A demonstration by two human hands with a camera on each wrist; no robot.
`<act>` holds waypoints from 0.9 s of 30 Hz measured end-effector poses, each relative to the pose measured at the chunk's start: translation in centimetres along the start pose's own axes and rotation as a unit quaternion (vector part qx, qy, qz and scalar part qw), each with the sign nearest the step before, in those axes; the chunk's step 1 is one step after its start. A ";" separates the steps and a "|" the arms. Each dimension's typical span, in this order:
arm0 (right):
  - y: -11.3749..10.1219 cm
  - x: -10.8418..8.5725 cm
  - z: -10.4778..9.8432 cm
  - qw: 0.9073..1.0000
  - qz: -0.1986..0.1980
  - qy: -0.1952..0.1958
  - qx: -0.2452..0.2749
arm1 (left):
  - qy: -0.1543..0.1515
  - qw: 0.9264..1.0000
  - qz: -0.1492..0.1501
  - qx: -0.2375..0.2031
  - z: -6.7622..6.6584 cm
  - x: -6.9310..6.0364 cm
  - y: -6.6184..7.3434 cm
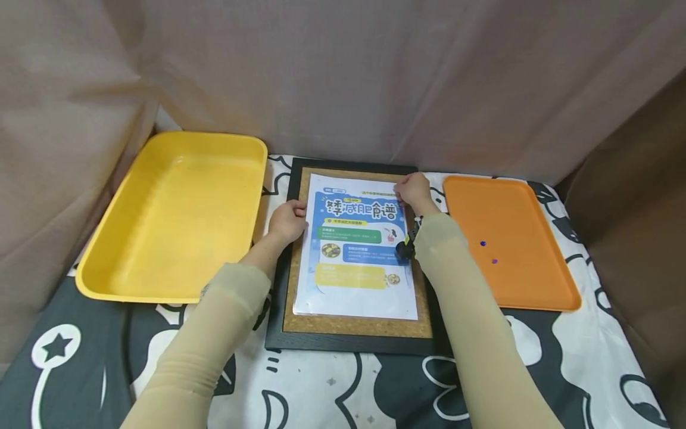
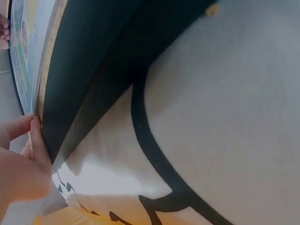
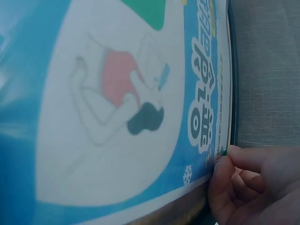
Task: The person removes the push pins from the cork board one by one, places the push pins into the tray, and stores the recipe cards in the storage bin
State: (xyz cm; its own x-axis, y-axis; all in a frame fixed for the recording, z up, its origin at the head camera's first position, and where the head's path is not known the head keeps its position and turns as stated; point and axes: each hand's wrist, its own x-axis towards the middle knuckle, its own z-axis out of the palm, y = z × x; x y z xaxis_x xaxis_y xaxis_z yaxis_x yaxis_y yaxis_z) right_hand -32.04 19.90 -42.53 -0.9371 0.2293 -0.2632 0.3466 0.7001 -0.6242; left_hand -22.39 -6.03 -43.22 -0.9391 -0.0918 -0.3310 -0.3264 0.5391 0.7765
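A printed sheet (image 1: 354,301) with colored blocks and Chinese lettering lies on a cork board (image 1: 359,326) in a black frame (image 1: 348,342). My right hand (image 1: 415,192) is at the sheet's upper right corner. In the right wrist view, its thumb and finger pinch a small green push pin (image 3: 224,153) against that corner; the fingertips cover most of it. At the sheet's upper left edge is my left hand (image 1: 287,221). The left wrist view shows its thumb and finger (image 2: 41,143) meeting at the edge of the sheet.
A deep yellow tray (image 1: 171,295) stands left of the board. To the right, an orange tray (image 1: 514,202) holds a small blue piece (image 1: 483,243) and a small purple piece (image 1: 495,261). A patterned cloth (image 1: 305,393) covers the table; a grey-brown curtain (image 1: 343,77) hangs behind.
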 end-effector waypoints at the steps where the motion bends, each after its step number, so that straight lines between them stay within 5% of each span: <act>1: -0.1 -0.1 0.0 1.000 0.001 0.002 -0.009 | 0.001 1.000 0.000 -0.001 0.0 0.0 0.0; 9: 0.1 -0.1 -0.5 0.997 -0.020 -0.001 -0.076 | -0.001 1.000 -0.002 -0.007 0.0 -0.4 0.0; 23: 0.4 -0.1 -0.6 0.999 -0.005 -0.016 -0.049 | -0.006 1.000 -0.009 -0.008 -0.1 -0.6 0.2; 27: 0.4 -0.3 -0.8 0.998 0.003 -0.048 -0.031 | -0.006 1.000 -0.009 -0.004 0.0 -0.4 0.2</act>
State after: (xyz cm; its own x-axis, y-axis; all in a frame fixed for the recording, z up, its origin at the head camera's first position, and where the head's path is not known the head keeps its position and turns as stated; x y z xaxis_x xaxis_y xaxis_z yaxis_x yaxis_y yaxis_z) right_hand -31.68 20.67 -42.15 -0.9259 0.1700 -0.3373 0.3458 0.7405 -0.5763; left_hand -22.10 -5.88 -42.97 -0.9318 -0.0909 -0.3513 -0.3440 0.5299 0.7752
